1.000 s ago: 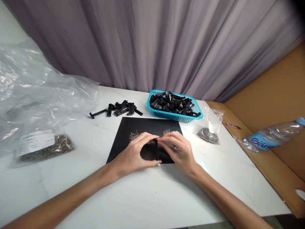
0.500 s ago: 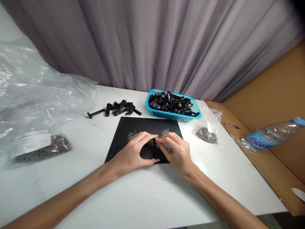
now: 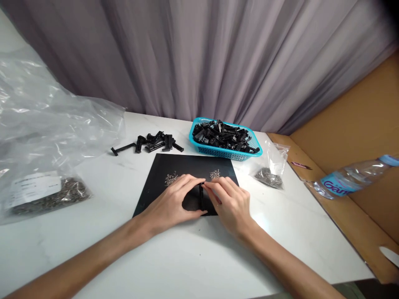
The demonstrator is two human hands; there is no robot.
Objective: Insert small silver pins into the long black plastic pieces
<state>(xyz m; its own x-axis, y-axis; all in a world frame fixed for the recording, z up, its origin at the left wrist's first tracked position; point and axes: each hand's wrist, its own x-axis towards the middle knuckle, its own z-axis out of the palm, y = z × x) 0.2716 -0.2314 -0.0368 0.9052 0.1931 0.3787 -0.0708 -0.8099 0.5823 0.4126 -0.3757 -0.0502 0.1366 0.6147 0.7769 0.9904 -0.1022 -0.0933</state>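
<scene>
Left hand (image 3: 173,199): grasping the black part (image 3: 202,198), thumb at the near end, fingers at the far end. Part bridges the gap between them, long axis pointing away from the person, just right of the palm. Right hand (image 3: 232,201): bent in from the other side, thumb and index fingertips at the part's far end, right by the left fingertips (can't tell if they grip it, only touch it, or pinch something tiny). Part is over the near half of the mat (image 3: 165,164); can't tell if it touches down.

Two piles on the mat past the hands: left bits (image 3: 171,179) and right bits (image 3: 215,174) (small, shiny, metal-looking). Beyond the mat, blue basket (image 3: 224,155) full of black pieces (image 3: 224,135); more spares (image 3: 156,142) loose on the table (image 3: 140,257) left of it. Labelled bag (image 3: 35,187) far left, small bag (image 3: 269,174) right of the basket. Bottle (image 3: 343,180) lies tilted at far right (cap end up).
</scene>
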